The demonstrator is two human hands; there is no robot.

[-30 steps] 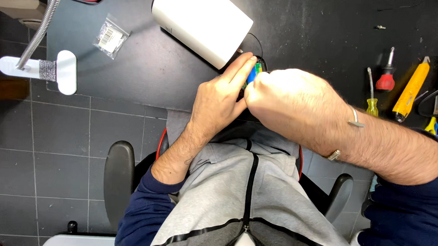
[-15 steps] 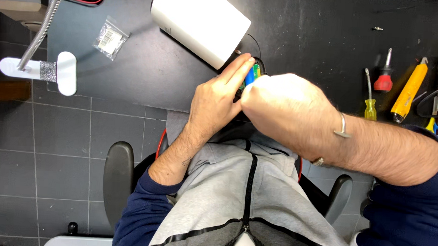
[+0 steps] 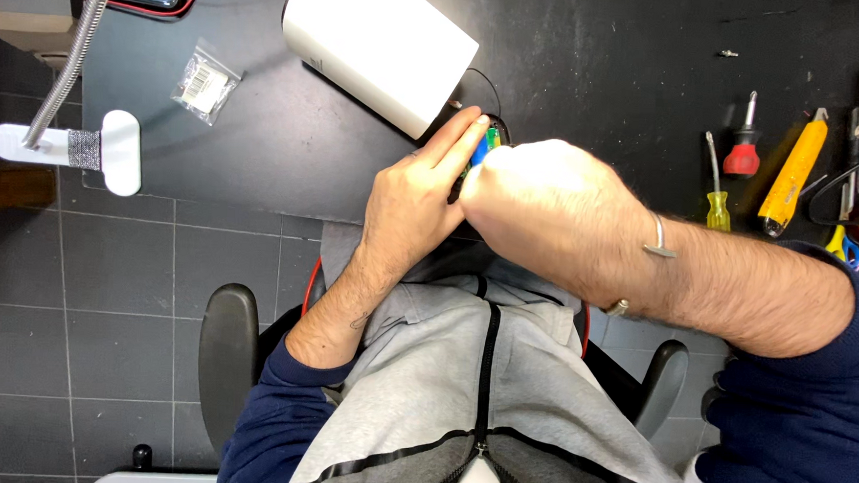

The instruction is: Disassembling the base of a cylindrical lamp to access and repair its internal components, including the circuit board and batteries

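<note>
A black desk [image 3: 595,74] fills the upper part of the view, with grey floor tiles [image 3: 74,291] below its edge and a black chair [image 3: 227,358] under the seated person. On the desk lie a white cylinder [image 3: 376,43] on its side, a small clear bag [image 3: 203,83], a white clamp [image 3: 111,151] holding a flexible metal hose, and at the right a red screwdriver [image 3: 745,150], a yellow one [image 3: 716,203] and a yellow knife [image 3: 794,172]. At the desk's near edge, just beside the cylinder, both hands meet over a small green and blue part [image 3: 484,144]. The left hand [image 3: 417,197] lies with fingers stretched flat along it, touching it. The right hand [image 3: 539,198] is curled over it, wrist bent down; its fingertips are hidden, so its hold cannot be told.
</note>
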